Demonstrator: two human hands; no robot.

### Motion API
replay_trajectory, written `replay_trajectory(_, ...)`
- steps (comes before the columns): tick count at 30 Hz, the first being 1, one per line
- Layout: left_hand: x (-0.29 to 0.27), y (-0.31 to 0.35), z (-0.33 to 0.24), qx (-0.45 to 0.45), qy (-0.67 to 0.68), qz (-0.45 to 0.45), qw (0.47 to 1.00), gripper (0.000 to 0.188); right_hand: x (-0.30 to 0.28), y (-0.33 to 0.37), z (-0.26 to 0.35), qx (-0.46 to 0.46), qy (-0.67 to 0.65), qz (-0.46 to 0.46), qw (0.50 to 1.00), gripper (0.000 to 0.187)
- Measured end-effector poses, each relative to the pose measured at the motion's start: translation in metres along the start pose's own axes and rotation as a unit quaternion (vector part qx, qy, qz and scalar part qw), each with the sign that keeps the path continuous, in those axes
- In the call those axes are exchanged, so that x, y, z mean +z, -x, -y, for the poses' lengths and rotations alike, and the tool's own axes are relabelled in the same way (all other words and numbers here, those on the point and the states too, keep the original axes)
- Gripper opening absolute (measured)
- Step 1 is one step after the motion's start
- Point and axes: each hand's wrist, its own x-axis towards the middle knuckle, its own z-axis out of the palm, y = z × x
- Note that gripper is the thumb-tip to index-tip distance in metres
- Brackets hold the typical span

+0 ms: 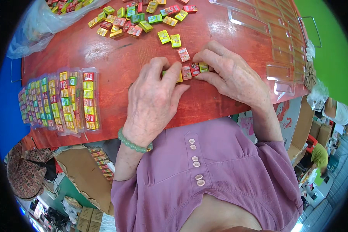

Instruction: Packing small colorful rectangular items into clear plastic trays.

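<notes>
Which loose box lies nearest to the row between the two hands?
The red box just above the row; the two yellow boxes beyond it lie farther away, nearer the pile.

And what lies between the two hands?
In the head view, a short row of small boxes, red ones in the middle, lies between the left hand and the right hand; another red box lies just beyond.

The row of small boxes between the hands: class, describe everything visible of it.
The row of boxes looks printed and card-like, set closely: yellow, two reddish, yellow-green, left to right. It lies on the red table, slanting up toward picture right. The left hand partly hides its left end; the right hand pinches its right end.
</notes>
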Motion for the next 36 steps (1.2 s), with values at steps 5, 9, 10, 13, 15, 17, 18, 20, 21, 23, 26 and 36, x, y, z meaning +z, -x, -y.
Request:
replay_trajectory(5, 0.006, -0.004, -0.002, 0.007, -0.005, -0.014, 1.000, 0.031, -0.001, -0.001, -0.001, -0.007, 0.004, -0.003, 1.000, 0.031)
replay_trajectory(9, 0.007, -0.003, 0.001, 0.016, -0.005, -0.027, 1.000, 0.026, -0.008, -0.013, -0.006, -0.017, -0.026, -0.015, 0.999, 0.029)
replay_trajectory(10, 0.007, -0.003, 0.001, 0.015, -0.003, -0.026, 1.000, 0.027, -0.008, -0.017, -0.005, -0.004, -0.031, -0.044, 0.999, 0.029)
replay_trajectory(13, 0.007, -0.003, 0.002, 0.013, 0.001, -0.025, 1.000, 0.027, -0.002, -0.030, 0.001, -0.011, 0.000, -0.077, 0.997, 0.029)
replay_trajectory(15, 0.008, -0.002, 0.004, 0.011, 0.005, -0.026, 1.000, 0.028, 0.005, -0.035, 0.005, -0.001, 0.008, -0.083, 0.997, 0.029)
replay_trajectory(17, 0.010, -0.001, 0.005, 0.024, 0.010, -0.032, 0.999, 0.031, 0.013, -0.038, 0.004, 0.011, 0.017, -0.089, 0.996, 0.029)
replay_trajectory(18, 0.010, -0.001, 0.004, 0.024, 0.009, -0.034, 0.999, 0.031, 0.018, -0.039, 0.000, 0.007, 0.027, -0.110, 0.994, 0.029)
replay_trajectory(20, 0.009, 0.001, 0.004, 0.026, 0.003, -0.033, 0.999, 0.033, 0.020, -0.042, 0.000, 0.002, 0.039, -0.130, 0.991, 0.028)
replay_trajectory(21, 0.009, 0.001, 0.004, 0.025, 0.003, -0.035, 0.999, 0.033, 0.018, -0.043, 0.002, 0.032, 0.028, -0.133, 0.990, 0.026)
replay_trajectory(23, 0.009, 0.001, 0.005, 0.027, 0.005, -0.031, 0.999, 0.035, 0.016, -0.045, 0.003, 0.063, 0.019, -0.136, 0.989, 0.024)
replay_trajectory(26, 0.010, 0.002, 0.007, 0.036, 0.003, -0.047, 0.998, 0.036, 0.014, -0.050, -0.002, 0.084, 0.067, -0.136, 0.985, 0.024)
replay_trajectory(36, 0.012, 0.002, 0.009, 0.036, 0.024, -0.048, 0.998, 0.035, 0.014, -0.064, -0.014, -0.032, 0.021, -0.105, 0.994, 0.033)
